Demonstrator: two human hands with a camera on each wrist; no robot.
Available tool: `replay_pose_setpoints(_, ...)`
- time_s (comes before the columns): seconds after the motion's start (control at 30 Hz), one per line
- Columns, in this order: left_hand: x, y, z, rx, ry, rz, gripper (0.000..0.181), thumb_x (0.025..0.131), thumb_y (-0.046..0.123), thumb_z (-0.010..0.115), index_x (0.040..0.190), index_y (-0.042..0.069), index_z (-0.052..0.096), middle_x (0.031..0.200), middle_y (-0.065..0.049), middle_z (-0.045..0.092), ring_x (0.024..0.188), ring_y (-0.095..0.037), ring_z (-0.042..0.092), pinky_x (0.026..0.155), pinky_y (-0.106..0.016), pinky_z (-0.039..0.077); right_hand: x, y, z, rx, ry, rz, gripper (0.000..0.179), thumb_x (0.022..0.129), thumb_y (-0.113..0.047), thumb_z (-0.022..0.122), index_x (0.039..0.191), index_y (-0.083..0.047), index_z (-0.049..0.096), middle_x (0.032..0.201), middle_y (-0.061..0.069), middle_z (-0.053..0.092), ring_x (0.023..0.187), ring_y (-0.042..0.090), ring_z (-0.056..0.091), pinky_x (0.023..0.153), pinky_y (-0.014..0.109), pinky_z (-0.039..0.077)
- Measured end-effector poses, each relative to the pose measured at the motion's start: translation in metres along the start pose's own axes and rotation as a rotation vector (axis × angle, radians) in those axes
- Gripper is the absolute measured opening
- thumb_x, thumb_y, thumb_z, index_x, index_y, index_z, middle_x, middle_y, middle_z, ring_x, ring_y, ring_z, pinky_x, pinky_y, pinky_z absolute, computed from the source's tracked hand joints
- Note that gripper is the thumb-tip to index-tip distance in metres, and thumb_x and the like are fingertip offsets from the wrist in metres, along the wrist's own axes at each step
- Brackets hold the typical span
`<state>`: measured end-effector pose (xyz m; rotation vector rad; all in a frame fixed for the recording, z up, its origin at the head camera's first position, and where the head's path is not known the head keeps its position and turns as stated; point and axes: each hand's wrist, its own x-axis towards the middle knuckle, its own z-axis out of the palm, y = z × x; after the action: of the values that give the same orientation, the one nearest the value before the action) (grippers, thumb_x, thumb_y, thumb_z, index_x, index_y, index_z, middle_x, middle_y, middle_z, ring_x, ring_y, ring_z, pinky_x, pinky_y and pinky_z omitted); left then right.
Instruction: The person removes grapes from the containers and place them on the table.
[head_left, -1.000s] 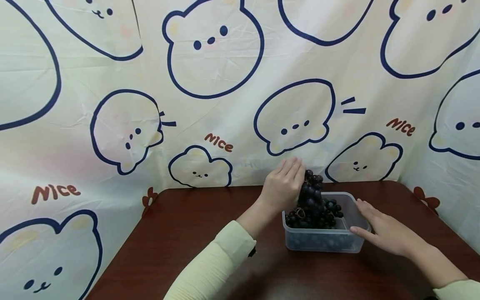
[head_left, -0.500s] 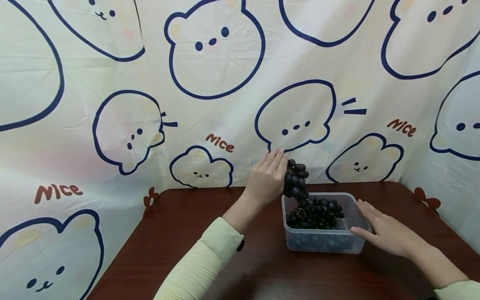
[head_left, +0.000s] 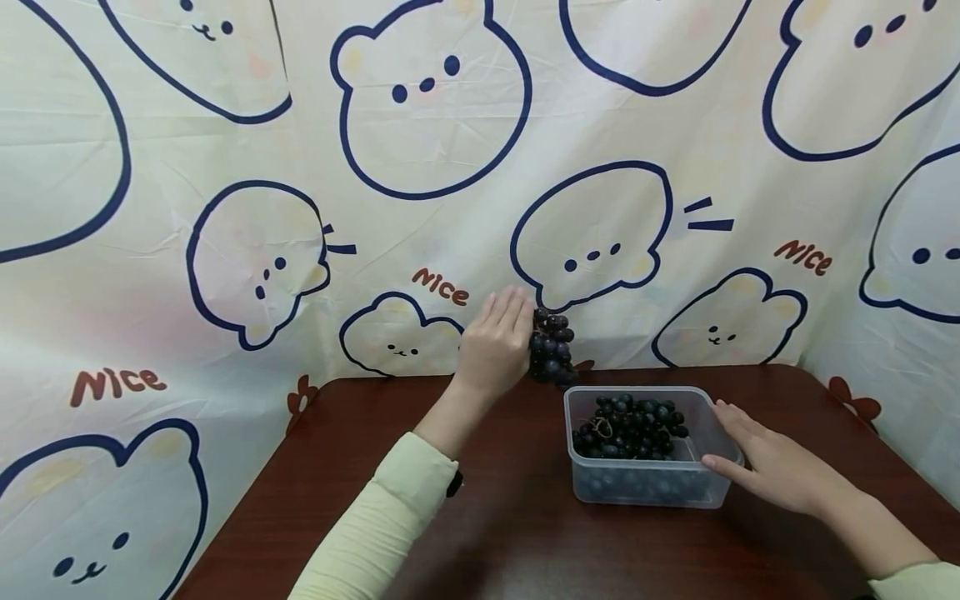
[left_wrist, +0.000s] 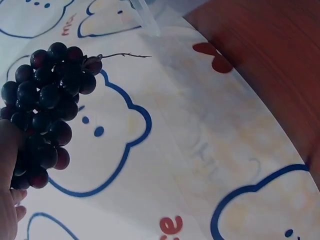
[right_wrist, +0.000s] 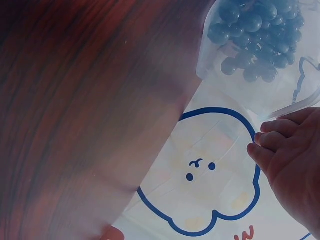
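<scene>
My left hand (head_left: 492,343) holds a bunch of dark grapes (head_left: 552,348) in the air above the back of the table, left of a clear plastic container (head_left: 645,465). In the left wrist view the thumb lies against the bunch (left_wrist: 47,105), fingertips show below it, and a thin stem sticks out. More dark grapes (head_left: 637,427) lie in the container's left and middle part. At the container's right side rests my right hand (head_left: 780,458), its fingers extended along the wall and the thumb near the front corner. The right wrist view shows grapes (right_wrist: 260,40) through the clear wall.
A dark reddish-brown wooden table (head_left: 360,500) carries the container. Close behind its back edge hangs a pale cloth (head_left: 450,225) printed with blue-outlined bears, which also runs along both sides.
The left hand has lifted the bunch up out of the container and carried it left, past the container's left rim. The right hand and the container have stayed in place.
</scene>
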<state>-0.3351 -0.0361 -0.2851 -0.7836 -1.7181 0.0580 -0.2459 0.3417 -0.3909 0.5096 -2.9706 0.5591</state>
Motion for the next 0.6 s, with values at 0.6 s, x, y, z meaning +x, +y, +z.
replay_pose_setpoints(0.6, -0.032, -0.024, 0.018, 0.009, -0.094, -0.047, 0.027, 0.083, -0.002, 0.060, 0.107, -0.006, 0.071, 0.112, -0.021, 0.068, 0.109, -0.034, 0.063, 0.099, -0.044, 0.045, -0.001, 0.003, 0.001, 0.000, 0.009, -0.006, 0.088, 0.093, -0.053, 0.058, 0.152, 0.004, 0.024, 0.152, 0.031, 0.022, 0.136, 0.051, 0.025, 0.098, 0.071, 0.027)
